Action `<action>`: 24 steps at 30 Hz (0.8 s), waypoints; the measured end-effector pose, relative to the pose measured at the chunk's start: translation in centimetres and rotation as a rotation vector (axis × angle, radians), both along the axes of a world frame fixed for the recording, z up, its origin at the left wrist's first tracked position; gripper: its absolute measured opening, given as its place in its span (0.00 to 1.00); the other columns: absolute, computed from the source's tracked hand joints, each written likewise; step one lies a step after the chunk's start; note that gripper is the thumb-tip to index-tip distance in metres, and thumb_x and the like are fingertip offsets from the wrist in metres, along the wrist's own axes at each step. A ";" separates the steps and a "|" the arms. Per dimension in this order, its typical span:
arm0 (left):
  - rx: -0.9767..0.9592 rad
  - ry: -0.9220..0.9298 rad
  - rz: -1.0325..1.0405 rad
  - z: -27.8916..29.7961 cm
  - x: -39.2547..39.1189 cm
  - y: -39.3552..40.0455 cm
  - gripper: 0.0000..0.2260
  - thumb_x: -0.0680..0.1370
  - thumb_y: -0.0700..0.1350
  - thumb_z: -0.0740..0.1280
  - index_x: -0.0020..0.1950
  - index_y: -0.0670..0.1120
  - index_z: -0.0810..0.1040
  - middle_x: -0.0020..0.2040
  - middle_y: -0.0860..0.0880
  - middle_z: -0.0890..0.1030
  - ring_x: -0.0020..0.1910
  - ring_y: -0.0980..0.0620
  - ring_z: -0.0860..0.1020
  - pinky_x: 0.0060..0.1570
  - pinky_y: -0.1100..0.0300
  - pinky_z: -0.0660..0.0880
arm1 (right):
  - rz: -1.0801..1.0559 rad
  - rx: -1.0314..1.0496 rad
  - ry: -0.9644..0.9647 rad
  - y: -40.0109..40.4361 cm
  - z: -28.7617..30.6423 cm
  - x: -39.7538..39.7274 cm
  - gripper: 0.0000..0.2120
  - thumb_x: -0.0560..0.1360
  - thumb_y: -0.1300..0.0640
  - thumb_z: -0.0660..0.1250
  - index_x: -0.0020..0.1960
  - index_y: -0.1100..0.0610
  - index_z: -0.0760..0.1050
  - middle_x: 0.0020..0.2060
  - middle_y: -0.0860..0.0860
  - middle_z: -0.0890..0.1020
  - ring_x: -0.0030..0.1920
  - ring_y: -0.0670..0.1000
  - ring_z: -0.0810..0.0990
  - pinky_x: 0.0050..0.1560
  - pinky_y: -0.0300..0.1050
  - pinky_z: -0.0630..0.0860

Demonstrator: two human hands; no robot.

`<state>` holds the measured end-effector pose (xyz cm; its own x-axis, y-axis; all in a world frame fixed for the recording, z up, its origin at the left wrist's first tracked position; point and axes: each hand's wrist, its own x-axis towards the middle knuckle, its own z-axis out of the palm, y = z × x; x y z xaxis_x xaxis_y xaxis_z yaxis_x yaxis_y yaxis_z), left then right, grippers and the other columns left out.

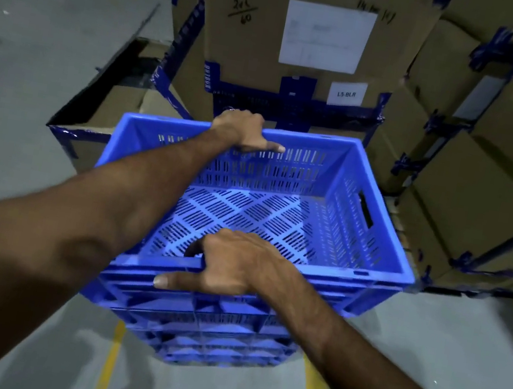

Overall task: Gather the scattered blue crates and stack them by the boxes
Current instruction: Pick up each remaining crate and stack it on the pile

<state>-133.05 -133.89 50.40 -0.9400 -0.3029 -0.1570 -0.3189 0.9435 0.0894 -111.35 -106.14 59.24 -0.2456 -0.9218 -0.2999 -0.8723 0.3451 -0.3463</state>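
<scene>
A: Working left to right, what do I have?

B: My left hand [242, 130] grips the far rim of the top blue crate [255, 214], fingers curled over the edge, thumb along the inside wall. My right hand [233, 265] grips the near rim, thumb flat outside.

A: Where's the crate?

B: On a stack of blue crates [210, 339] on the floor, just before the cardboard boxes [308, 40].

A: How does it handle?

B: I judge it light, stiff and empty; opposite rims or the side handle slot [366, 211] suit best.

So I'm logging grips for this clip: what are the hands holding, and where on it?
The blue slotted plastic crate: left hand grips its far rim, right hand its near rim.
</scene>
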 end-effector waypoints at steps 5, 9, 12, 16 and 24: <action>-0.097 0.188 -0.097 8.8 9.4 8.2 0.43 0.73 0.75 0.58 0.81 0.52 0.61 0.73 0.44 0.74 0.68 0.39 0.74 0.65 0.40 0.70 | -0.087 0.004 -0.096 -0.3 0.1 -0.8 0.43 0.67 0.16 0.49 0.60 0.46 0.80 0.47 0.46 0.83 0.45 0.49 0.79 0.52 0.54 0.77; -0.156 0.247 -0.158 9.8 13.0 8.7 0.41 0.78 0.72 0.57 0.83 0.49 0.54 0.77 0.42 0.68 0.72 0.39 0.70 0.68 0.38 0.66 | -0.199 -0.123 -0.132 1.4 0.7 -3.8 0.29 0.74 0.21 0.45 0.47 0.40 0.75 0.43 0.43 0.80 0.43 0.45 0.76 0.58 0.58 0.77; -0.209 0.205 -0.150 9.1 17.5 7.4 0.43 0.77 0.75 0.51 0.84 0.49 0.52 0.81 0.43 0.62 0.78 0.42 0.62 0.74 0.36 0.59 | -0.287 -0.188 0.103 4.4 0.8 -8.4 0.41 0.75 0.22 0.43 0.73 0.46 0.72 0.70 0.51 0.77 0.68 0.54 0.76 0.69 0.62 0.70; -0.237 0.098 0.031 8.0 26.2 4.9 0.54 0.67 0.83 0.38 0.85 0.50 0.48 0.84 0.44 0.52 0.83 0.43 0.49 0.78 0.35 0.49 | -0.429 -0.082 0.338 10.3 0.2 -14.8 0.55 0.69 0.18 0.38 0.83 0.54 0.52 0.82 0.55 0.56 0.81 0.55 0.56 0.78 0.65 0.56; -0.079 0.107 0.301 6.2 33.2 1.9 0.63 0.61 0.86 0.42 0.84 0.45 0.45 0.84 0.44 0.44 0.83 0.45 0.47 0.77 0.36 0.55 | -0.568 -0.110 0.336 13.1 -3.0 -18.4 0.61 0.65 0.15 0.40 0.84 0.57 0.44 0.83 0.53 0.46 0.82 0.55 0.50 0.77 0.66 0.57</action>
